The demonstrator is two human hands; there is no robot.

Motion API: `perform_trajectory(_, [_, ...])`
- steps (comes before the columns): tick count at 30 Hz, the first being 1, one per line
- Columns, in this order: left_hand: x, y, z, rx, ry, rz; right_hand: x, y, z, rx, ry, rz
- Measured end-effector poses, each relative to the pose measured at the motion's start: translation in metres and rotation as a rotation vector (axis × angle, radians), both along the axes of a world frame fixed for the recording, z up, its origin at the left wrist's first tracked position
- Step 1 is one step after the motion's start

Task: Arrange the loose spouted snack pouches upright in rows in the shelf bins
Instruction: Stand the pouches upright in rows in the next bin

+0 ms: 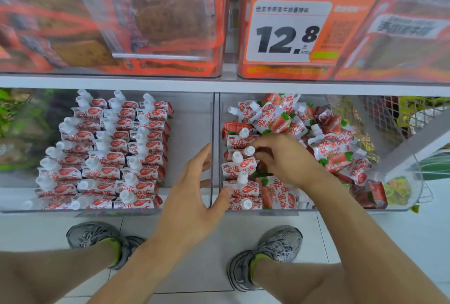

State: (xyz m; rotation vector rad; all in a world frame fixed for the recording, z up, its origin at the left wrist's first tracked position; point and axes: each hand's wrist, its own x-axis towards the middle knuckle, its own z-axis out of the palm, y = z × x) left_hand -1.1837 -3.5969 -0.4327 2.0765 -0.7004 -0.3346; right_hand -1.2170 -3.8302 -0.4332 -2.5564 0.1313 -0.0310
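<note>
The right hand (280, 157) reaches into the right bin (399, 196), fingers (264, 145) curled down among the pouches beside a white cap (249, 150); whether they pinch a pouch I cannot tell, since the fingertips are hidden. The left hand (197, 191) straddles the divider (212, 147) between the two bins: its fingers are straight and spread on the left side of the wall, while the thumb (224, 195) crosses to the right side and touches the front pouch in a short column (239, 172) of upright pouches along the right bin's left wall.

Behind and right of that column, loose pouches (333, 147) lie in a heap, tilted and flat, spouts pointing different ways. In the left bin (190, 133), pouches stand in three tidy rows (109, 155), caps up, filling its left part; the strip by the divider is bare.

Above, a shelf (219, 83) carries clear bins of orange packets (146, 23) and a price tag (287, 31) reading 12.8. Below, two grey shoes (267, 252) stand on the white tiled floor (207, 267).
</note>
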Motion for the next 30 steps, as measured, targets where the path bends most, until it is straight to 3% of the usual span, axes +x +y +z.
perform_trajectory(6, [0.000, 0.001, -0.002, 0.005, 0.005, 0.007, 0.009, 0.001, 0.000, -0.015, 0.068, 0.073])
perform_trajectory(9, [0.001, 0.000, -0.001, -0.004, 0.002, 0.002, 0.007, -0.001, 0.003, -0.002, 0.251, 0.127])
perform_trajectory(13, [0.000, 0.000, 0.001, -0.006, 0.002, 0.003, -0.004, -0.006, 0.003, 0.297, 0.364, 0.068])
perform_trajectory(18, [-0.001, 0.000, -0.002, 0.001, -0.019, 0.013, -0.007, 0.004, -0.002, 0.148, 0.200, 0.029])
perform_trajectory(27, [0.001, -0.001, -0.003, -0.006, -0.005, 0.017, -0.007, -0.004, 0.012, 0.269, 0.526, 0.157])
perform_trajectory(28, [0.000, -0.001, -0.003, -0.008, -0.005, 0.021, -0.009, -0.007, 0.016, 0.259, 0.495, 0.123])
perform_trajectory(30, [0.000, -0.001, -0.003, -0.002, -0.014, 0.021, -0.009, -0.015, 0.023, 0.161, 0.216, -0.078])
